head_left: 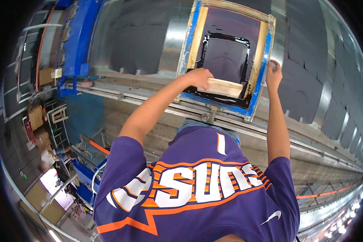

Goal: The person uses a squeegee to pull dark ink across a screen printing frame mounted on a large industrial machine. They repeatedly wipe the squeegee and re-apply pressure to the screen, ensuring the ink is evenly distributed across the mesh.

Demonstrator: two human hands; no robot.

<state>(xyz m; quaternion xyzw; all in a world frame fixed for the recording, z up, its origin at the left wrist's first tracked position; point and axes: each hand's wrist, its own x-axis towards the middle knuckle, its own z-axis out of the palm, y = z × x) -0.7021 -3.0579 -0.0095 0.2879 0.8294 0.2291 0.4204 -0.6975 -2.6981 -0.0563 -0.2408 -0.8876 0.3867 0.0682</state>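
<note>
A screen printing frame (257,94), wooden with blue-edged sides, lies on the long table ahead of me. Glossy black ink borders a dark rectangle on its mesh (226,58). My left hand (198,78) is closed around the left end of a squeegee with a pale wooden handle (226,87). That squeegee lies crosswise at the near end of the mesh, over the black ink; its blade is hidden. Against the frame's right edge, my right hand (274,73) has its fingers curled, and their tips are partly hidden.
Dark sheets (139,44) lie along the table on both sides of the frame. A metal rail (149,94) follows the near table edge. Blue machinery (78,44) stands at the left end. Farther down on the left, a person (48,159) is near a bright screen.
</note>
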